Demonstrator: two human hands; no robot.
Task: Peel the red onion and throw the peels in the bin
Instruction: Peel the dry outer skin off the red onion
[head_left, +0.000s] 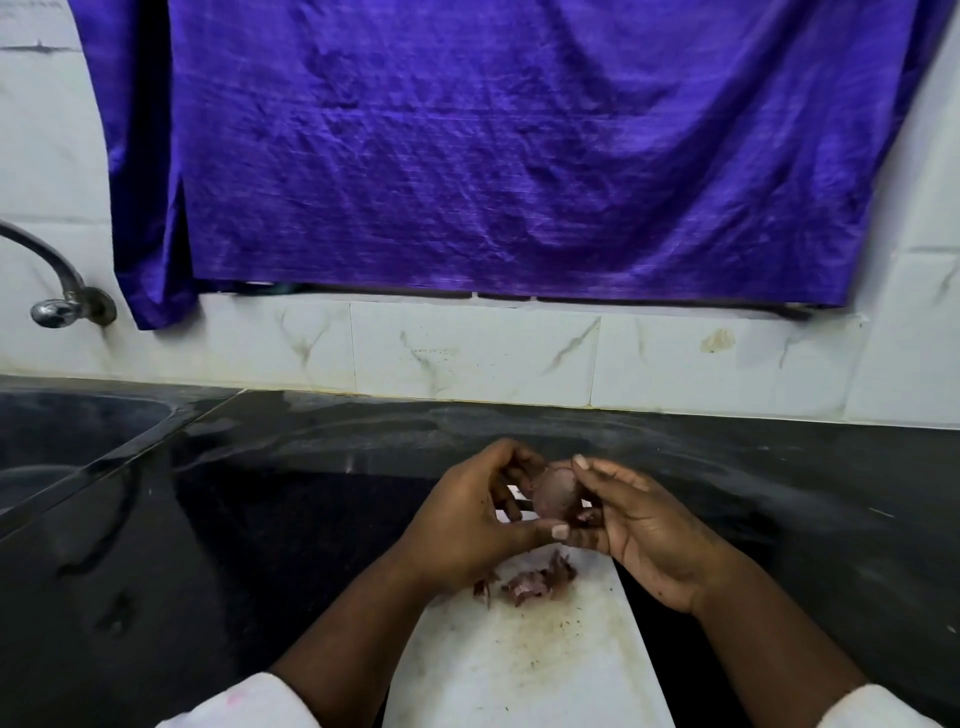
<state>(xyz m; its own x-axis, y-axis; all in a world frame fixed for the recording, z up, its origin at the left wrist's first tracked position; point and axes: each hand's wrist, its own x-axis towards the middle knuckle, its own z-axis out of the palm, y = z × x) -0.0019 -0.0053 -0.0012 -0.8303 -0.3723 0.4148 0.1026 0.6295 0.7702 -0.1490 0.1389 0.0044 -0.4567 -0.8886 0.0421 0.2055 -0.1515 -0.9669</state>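
A small red onion (557, 492) is held between both hands above the far end of a white cutting board (524, 654). My left hand (467, 519) curls round its left side, thumb tip under the onion. My right hand (639, 519) grips it from the right, with a fingertip on top. A small pile of dark red peels (535, 579) lies on the board just below the hands. No bin is in view.
The board lies on a black stone counter (260, 519). A sink basin (67, 441) is at the left, with a metal tap (57, 291) on the white tiled wall. A purple cloth (493, 156) hangs over the wall behind.
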